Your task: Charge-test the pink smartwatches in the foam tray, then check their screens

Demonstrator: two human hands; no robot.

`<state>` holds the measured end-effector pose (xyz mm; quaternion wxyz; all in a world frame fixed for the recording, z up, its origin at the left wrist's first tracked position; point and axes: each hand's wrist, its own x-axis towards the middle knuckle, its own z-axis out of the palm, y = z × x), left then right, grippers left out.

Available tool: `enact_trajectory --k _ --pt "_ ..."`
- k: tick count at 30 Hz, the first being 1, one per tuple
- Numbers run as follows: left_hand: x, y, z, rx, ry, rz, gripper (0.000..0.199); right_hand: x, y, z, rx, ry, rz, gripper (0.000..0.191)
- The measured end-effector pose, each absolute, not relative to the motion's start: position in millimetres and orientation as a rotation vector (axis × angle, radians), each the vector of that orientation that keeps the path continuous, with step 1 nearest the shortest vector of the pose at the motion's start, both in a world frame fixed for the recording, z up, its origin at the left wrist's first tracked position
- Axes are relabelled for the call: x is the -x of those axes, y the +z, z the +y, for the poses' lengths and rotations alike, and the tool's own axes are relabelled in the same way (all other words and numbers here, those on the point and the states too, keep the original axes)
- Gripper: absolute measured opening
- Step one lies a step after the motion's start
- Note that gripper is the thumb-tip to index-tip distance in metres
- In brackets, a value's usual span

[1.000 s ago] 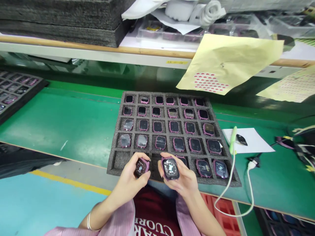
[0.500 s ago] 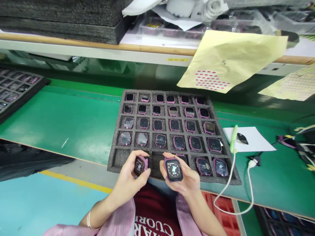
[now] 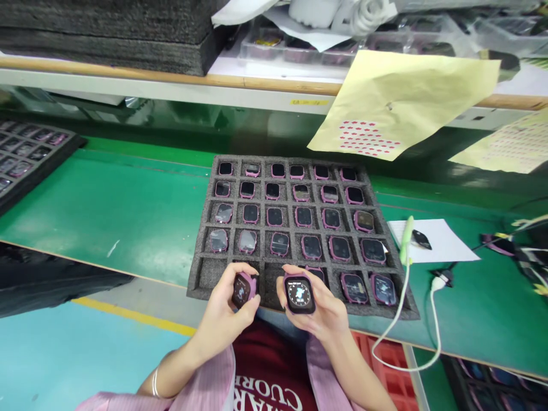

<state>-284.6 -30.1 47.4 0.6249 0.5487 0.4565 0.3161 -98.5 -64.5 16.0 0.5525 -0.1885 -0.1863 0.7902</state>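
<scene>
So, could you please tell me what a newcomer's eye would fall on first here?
Probably the lit watch in the right hand, with a second watch in the left hand. Around and beyond the hands lies a dark foam tray with rows of purple-framed watches. Higher up, a yellow sheet with red marks hangs over the shelf edge.

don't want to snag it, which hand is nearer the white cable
Right: the right hand is left of the white cable, apart from it; the left hand is farther left.
</scene>
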Motion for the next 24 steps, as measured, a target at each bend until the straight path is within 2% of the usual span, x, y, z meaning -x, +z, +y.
enact_trajectory --k 4,10,21,24 --pt "283 46 -30 -1.311 0.764 1.066 0.028 98 12 -66 0.533 1.847 -0.454 0.044" --pt "281 42 -31 -1.111 0.711 1.034 0.026 99 14 -66 0.54 1.823 -0.483 0.041" --pt "286 43 -34 -1.165 0.744 1.026 0.025 98 22 -68 0.624 1.808 -0.521 0.043" --pt "286 44 -33 -1.083 0.708 0.986 0.04 97 26 -68 0.682 1.802 -0.581 0.045"
